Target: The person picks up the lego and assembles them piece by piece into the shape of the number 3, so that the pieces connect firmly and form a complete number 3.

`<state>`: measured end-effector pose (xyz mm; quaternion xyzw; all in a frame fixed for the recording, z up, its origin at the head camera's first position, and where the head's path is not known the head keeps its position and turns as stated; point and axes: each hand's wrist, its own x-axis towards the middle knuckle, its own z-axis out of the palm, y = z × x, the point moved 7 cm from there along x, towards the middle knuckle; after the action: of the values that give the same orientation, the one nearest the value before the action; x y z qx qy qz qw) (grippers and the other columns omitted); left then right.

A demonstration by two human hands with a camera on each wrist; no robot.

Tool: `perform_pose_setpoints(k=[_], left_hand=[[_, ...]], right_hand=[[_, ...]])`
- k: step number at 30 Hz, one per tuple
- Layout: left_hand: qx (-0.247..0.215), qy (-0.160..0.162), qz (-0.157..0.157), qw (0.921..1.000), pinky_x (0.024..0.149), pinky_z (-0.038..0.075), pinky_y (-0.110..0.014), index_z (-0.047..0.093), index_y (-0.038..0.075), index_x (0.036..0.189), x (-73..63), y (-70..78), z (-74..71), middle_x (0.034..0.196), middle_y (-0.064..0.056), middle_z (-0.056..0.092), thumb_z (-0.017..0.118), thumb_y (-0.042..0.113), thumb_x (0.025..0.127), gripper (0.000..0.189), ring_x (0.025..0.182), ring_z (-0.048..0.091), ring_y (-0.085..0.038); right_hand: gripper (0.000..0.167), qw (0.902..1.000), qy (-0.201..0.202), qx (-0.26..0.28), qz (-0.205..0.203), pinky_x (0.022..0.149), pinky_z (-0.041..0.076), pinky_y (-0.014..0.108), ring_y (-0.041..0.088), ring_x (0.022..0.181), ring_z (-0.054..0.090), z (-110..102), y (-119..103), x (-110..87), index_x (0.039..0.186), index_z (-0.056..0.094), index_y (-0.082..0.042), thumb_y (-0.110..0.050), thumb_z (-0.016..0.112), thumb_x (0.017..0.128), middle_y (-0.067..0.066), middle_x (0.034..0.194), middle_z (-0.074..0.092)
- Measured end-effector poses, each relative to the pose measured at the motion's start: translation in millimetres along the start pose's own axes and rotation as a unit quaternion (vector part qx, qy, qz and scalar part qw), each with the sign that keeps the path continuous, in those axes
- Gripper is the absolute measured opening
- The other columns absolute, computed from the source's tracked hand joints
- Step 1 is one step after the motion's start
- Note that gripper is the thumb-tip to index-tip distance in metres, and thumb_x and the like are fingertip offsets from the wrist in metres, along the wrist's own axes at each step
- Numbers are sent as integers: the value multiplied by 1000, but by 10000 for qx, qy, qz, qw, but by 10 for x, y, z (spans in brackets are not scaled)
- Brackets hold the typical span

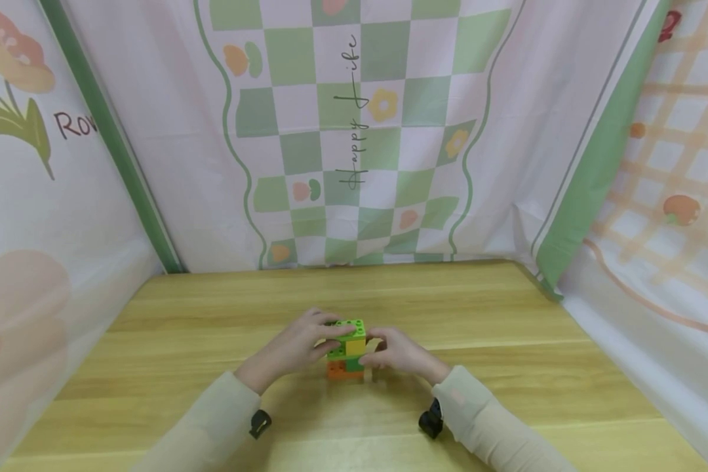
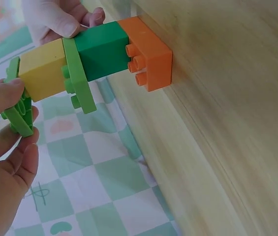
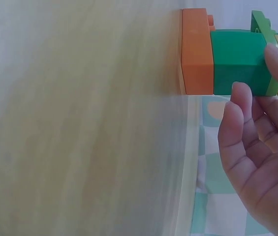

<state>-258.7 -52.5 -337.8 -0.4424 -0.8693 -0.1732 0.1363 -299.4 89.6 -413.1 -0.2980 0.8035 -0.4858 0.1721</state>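
Note:
A small tower of toy building bricks stands on the wooden table. An orange brick [image 2: 158, 61] is at its bottom, then a dark green brick [image 2: 102, 50], a light green plate [image 2: 79, 76] and a yellow brick [image 2: 43, 69]. Another light green plate [image 2: 19, 120] is on top, slightly tilted against the yellow brick in the left wrist view. My left hand [image 1: 297, 344] pinches this top plate between thumb and fingers. From the right side, my right hand [image 1: 401, 355] grips the tower, its thumb at the edge between the dark green brick and the lower plate.
The wooden table [image 1: 200, 314] extends around the tower on all sides. Behind it hangs a green and white checked curtain [image 1: 336, 151], with printed cloth at both sides. Black wrist-worn devices [image 1: 431, 419] hang under both forearms.

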Motion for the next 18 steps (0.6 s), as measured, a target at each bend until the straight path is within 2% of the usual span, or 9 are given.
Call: perform_pose_setpoints(k=[13,18], left_hand=[[407,187,252,9987,81,47,-32,62,19,120,26,28,-14,109,-4,63,70,13,82,39,96,53,-19],[546,210,187,9981,78,45,-34,63,19,119,23,35,-13,108,-4,63,70,15,82,38,92,52,-18]], right_hand=[[32,10000,65,-21,22,56,50,35,24,67,59,-11,-16,8,115,59,-7,-17,67,85,4,100,60],[33,9999,88,-28,49,56,50,35,24,68,59,-11,-32,2,114,60,-6,-17,68,84,4,100,60]])
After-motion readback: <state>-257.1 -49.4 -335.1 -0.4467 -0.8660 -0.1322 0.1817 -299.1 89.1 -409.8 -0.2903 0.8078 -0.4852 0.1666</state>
